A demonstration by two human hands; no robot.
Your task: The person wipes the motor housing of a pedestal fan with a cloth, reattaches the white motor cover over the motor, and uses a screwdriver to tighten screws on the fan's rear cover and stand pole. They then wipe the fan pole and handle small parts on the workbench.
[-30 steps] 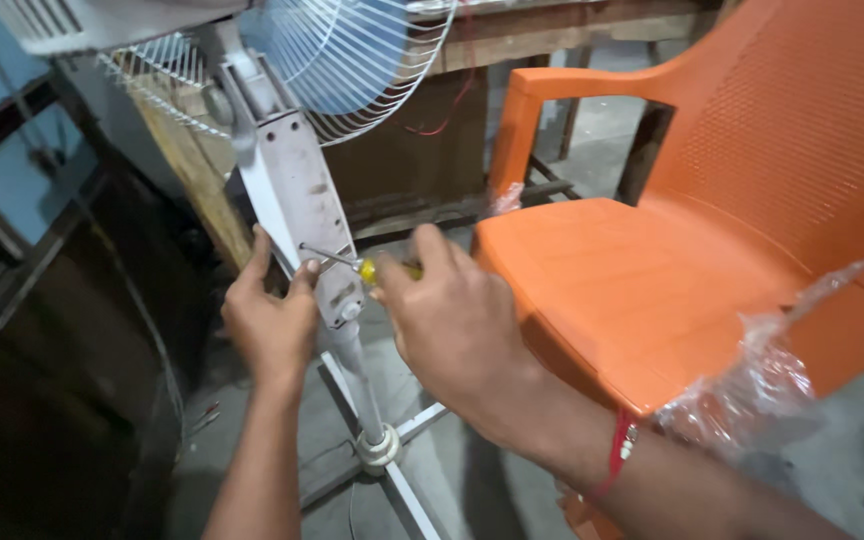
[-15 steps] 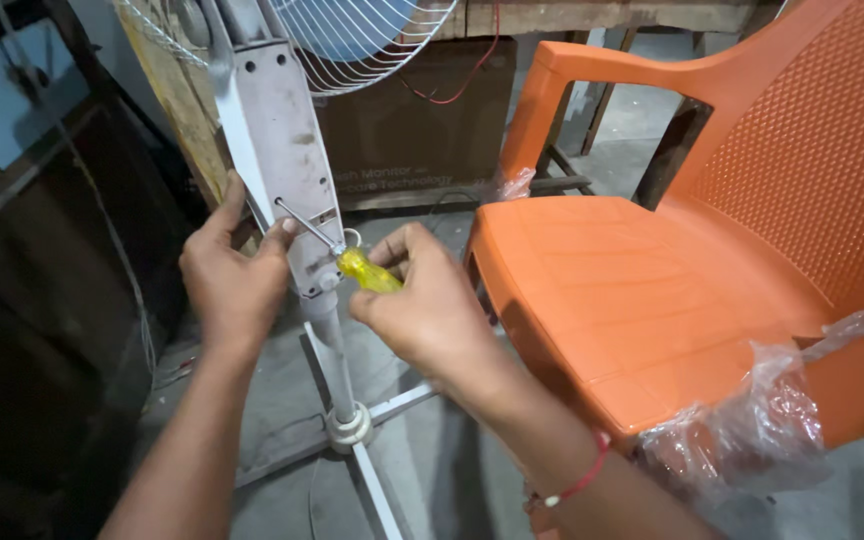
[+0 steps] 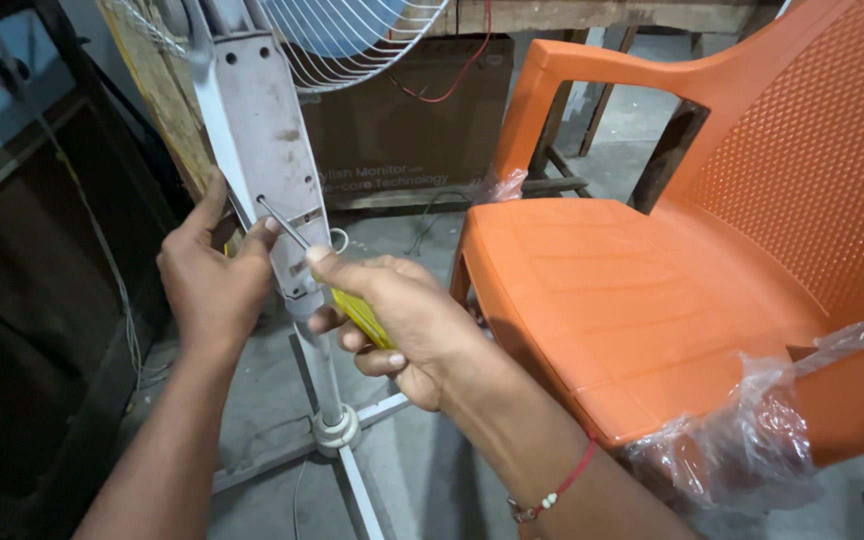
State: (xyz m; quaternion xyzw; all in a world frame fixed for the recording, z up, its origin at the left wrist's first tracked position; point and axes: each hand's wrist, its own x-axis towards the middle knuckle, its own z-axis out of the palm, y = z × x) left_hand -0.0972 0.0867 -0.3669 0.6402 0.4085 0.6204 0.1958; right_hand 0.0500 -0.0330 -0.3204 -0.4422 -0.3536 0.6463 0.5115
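Your right hand (image 3: 402,325) is closed around the yellow handle of a screwdriver (image 3: 337,285), fingers curled under it and thumb lying along the top. The thin metal shaft runs up and to the left, and its tip sits at a small hole in the grey control housing (image 3: 262,150) of a pedestal fan, near the housing's left edge and a little above its lower end. Your left hand (image 3: 212,275) grips that same left edge of the housing: the thumb points up along the side, the fingers wrap round the front, and one fingertip lies just beside the screwdriver's tip.

The housing tilts, its top leaning to the left. Below it a pale pole (image 3: 320,370) drops to a round collar (image 3: 337,430) where the cross-shaped base legs meet on the concrete floor (image 3: 422,480). Above, the white wire fan guard (image 3: 352,40) shows at the top edge.

To your right stands an orange plastic chair (image 3: 652,280), just beside your right forearm, with crumpled clear plastic wrap (image 3: 742,440) clinging to its front corner. A red thread bracelet (image 3: 557,485) circles your right wrist. Behind the fan a brown cardboard box (image 3: 412,130) rests under a wooden bench.
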